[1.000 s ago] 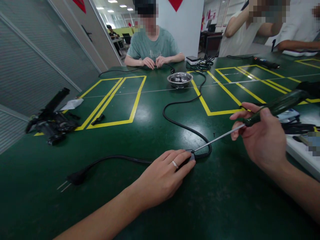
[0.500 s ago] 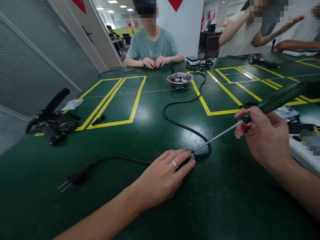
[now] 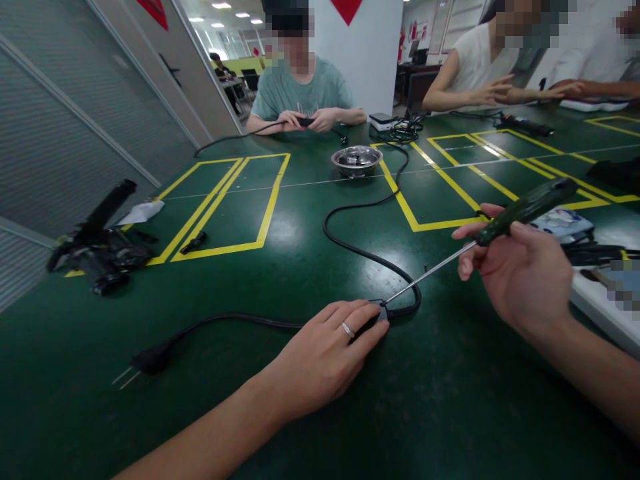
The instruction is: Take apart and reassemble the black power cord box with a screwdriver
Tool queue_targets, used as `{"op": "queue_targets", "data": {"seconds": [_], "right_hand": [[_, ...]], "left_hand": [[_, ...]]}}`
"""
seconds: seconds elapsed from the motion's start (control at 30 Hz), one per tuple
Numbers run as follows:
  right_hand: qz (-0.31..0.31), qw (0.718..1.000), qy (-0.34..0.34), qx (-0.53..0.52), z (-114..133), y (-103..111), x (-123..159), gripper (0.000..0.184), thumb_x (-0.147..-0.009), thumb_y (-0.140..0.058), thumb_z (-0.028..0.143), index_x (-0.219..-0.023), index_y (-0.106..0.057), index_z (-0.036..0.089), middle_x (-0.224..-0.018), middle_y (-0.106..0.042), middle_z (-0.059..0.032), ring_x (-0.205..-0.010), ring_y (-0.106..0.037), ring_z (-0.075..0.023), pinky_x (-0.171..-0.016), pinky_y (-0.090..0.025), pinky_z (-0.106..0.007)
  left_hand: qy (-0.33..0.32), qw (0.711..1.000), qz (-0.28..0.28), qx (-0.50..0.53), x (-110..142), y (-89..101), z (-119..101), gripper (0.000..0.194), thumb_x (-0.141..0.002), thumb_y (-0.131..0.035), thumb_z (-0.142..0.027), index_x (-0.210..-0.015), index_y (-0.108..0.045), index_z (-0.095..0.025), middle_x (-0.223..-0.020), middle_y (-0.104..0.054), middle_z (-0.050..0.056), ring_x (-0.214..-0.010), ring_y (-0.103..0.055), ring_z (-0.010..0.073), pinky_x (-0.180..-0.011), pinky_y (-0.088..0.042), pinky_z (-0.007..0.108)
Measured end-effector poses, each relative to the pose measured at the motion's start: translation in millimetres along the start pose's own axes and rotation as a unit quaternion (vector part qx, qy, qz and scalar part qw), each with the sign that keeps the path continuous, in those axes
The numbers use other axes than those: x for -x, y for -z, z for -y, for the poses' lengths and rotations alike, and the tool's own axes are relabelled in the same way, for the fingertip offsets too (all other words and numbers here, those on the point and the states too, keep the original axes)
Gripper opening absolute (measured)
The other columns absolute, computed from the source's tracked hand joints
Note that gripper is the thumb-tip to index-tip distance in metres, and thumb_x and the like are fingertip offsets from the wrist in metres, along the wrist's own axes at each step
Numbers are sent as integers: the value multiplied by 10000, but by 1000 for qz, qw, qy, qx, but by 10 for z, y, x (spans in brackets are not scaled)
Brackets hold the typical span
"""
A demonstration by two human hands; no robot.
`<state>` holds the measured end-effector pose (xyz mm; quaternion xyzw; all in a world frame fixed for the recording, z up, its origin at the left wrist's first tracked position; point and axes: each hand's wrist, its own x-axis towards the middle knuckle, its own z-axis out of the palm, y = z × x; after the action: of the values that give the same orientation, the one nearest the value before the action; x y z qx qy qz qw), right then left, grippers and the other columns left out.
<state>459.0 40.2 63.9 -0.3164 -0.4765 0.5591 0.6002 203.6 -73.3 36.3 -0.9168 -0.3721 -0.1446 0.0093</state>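
My left hand [image 3: 327,350], with a ring on one finger, presses a small dark box [image 3: 381,312] on a black power cord [image 3: 367,252] against the table. The fingers lie over the box and hide most of it. My right hand [image 3: 523,273] grips a screwdriver [image 3: 523,212] by its dark green handle, some fingers raised off it. Its thin metal shaft slants down to the left, and the tip meets the box's right end. The cord's two-pin plug [image 3: 153,359] rests at the left. A tiny dark screw-like piece [image 3: 425,268] stands behind the shaft.
A steel bowl [image 3: 340,167] with small parts stands on the green table [image 3: 280,280], marked with yellow tape. Black gear [image 3: 107,250] lies at the left, a white power strip [image 3: 595,307] at the right. Across the table, a person in a green shirt [image 3: 310,90] handles a black cord.
The screwdriver handle has tilted and shifted left as my right fingers loosened around it; the tip stays on the box. Across the table, a person's raised hands have come down.
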Motion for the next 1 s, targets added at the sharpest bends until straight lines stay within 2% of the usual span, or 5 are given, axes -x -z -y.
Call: {"op": "queue_targets", "data": {"seconds": [0.23,0.5,0.67,0.87,1.0], "right_hand": [[-56,997,30,54,-6,-29,-11,90,-867,-610,317,-923,-602,246,-837,-659,-29,-505,-542,-130,-416,-408,-285],[-58,990,62,110,-8,-24,-14,183,-853,-637,374,-766,-610,215,-806,-634,-31,-482,-515,-120,-392,-413,-293],[-57,992,67,92,2,-62,16,207,-861,-617,373,-722,-592,222,-754,-610,-27,-493,-512,-133,-381,-408,-297],[-54,994,69,71,12,-90,51,129,-876,-601,337,-786,-567,251,-747,-602,-11,-523,-534,-139,-389,-414,-280],[-43,996,57,58,7,-63,35,160,-846,-629,344,-979,-581,268,-798,-633,-3,-519,-546,-141,-403,-423,-288]], "left_hand": [[4,1000,1,0,4,-14,-6,407,-931,-469,-129,-1338,-486,-114,-1347,-499,143,-1259,-467,255,-1049,-454,436],[4,1000,-3,4,4,-10,-5,417,-923,-466,-118,-1340,-480,-121,-1342,-507,143,-1250,-477,255,-1031,-470,447],[4,1000,-3,2,8,-7,-8,412,-924,-472,-127,-1336,-483,-116,-1343,-504,146,-1249,-477,262,-1037,-465,450],[3,1000,0,6,7,-8,0,415,-925,-474,-125,-1339,-485,-115,-1346,-497,147,-1258,-471,258,-1054,-449,436],[5,1000,3,6,6,-5,0,421,-920,-475,-114,-1340,-484,-111,-1347,-495,149,-1261,-466,258,-1052,-449,436]]}}
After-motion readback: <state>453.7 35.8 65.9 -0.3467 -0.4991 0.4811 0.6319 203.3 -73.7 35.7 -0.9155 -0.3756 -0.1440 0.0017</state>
